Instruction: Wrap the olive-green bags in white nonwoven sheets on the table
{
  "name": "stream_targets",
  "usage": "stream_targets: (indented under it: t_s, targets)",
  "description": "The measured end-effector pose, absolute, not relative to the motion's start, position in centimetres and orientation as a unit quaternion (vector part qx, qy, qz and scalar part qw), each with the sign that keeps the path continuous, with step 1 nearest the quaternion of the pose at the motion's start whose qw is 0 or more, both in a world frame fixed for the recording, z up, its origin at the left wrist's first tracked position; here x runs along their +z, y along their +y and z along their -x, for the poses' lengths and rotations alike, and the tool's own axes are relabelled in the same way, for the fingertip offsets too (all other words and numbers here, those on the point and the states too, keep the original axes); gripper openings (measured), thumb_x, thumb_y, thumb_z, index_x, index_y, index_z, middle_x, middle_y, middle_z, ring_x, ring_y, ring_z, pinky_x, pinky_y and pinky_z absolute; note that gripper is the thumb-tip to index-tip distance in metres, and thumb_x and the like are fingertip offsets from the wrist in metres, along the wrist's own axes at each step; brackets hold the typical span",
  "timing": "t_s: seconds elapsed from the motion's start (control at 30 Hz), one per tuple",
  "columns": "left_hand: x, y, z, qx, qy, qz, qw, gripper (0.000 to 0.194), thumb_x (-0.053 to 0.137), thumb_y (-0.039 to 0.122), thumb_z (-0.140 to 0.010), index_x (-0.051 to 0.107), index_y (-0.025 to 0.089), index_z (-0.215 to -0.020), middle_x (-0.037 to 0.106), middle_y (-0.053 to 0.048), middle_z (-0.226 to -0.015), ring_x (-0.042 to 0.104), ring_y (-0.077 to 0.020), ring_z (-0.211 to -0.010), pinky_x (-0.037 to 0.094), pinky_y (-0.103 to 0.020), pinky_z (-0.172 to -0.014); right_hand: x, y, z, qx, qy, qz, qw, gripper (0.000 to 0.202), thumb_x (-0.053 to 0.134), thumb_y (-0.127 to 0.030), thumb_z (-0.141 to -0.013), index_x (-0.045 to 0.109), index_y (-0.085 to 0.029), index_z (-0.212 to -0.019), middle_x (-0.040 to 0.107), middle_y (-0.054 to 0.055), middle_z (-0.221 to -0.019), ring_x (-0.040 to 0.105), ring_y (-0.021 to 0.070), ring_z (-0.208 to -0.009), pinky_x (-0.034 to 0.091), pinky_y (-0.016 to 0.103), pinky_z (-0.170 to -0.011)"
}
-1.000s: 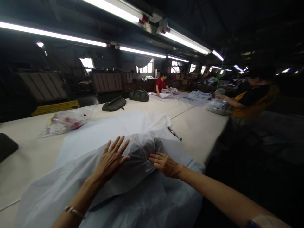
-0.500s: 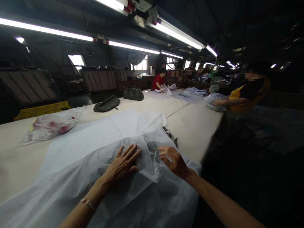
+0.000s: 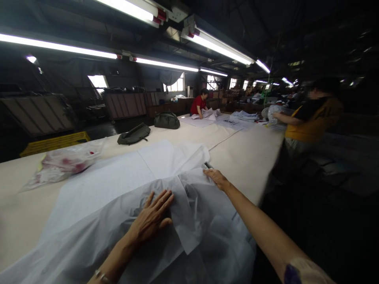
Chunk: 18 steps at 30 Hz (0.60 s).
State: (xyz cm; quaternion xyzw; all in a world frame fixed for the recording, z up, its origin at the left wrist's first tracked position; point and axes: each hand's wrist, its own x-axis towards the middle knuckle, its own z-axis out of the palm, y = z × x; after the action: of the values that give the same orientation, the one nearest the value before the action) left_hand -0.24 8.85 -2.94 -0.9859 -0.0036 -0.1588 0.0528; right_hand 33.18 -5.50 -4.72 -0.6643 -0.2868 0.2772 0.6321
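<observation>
A large thin white sheet of fabric [image 3: 118, 185] lies spread and bunched over a long cream cutting table [image 3: 245, 157]. My left hand [image 3: 152, 217] rests flat on the bunched fabric, fingers apart. My right hand [image 3: 217, 177] is stretched forward at the far right edge of the sheet, fingers on or closing over a small dark metal tool [image 3: 207, 165] that lies there; whether it grips the tool I cannot tell.
A clear plastic bag with red items [image 3: 63, 161] lies at the left. Two dark bags [image 3: 134, 134] [image 3: 166, 120] sit further back. A person in yellow [image 3: 310, 118] stands at the table's right edge, another in red [image 3: 199, 104] works at the far end.
My right hand left the fabric mound and reached forward to the tool at the sheet's edge. My left hand stayed pressed on the fabric. The person in yellow lifted a bag.
</observation>
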Motion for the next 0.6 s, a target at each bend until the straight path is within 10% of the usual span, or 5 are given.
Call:
stream_targets:
  t_s: [0.27,0.6]
  targets:
    - [-2.9,8.6,0.7,-0.166,0.010,0.984,0.064,0.061,0.044,0.054,-0.094,0.029,0.032,-0.149,0.036,-0.008,-0.153,0.031,-0.0299,-0.142,0.022,-0.059,-0.117,-5.2,-5.5,-34.4,0.215,-0.207,0.646,0.703,0.045,0.074,-0.058,-0.062,0.053,-0.020,-0.071,0.040,-0.010,-0.049,0.031,0.0075,-0.044,0.024,0.023,-0.042]
    - [-3.2,8.5,0.8,-0.181,0.012,0.982,0.050,0.056,0.048,0.050,-0.094,0.037,0.031,-0.146,0.041,-0.008,-0.151,0.033,-0.0291,-0.141,0.017,-0.059,-0.119,-6.2,-6.0,-35.9,0.279,-0.203,0.667,0.661,0.048,0.077,-0.061,-0.062,0.062,-0.017,-0.074,0.060,-0.001,-0.058,0.052,0.0137,-0.052,0.042,0.024,-0.047]
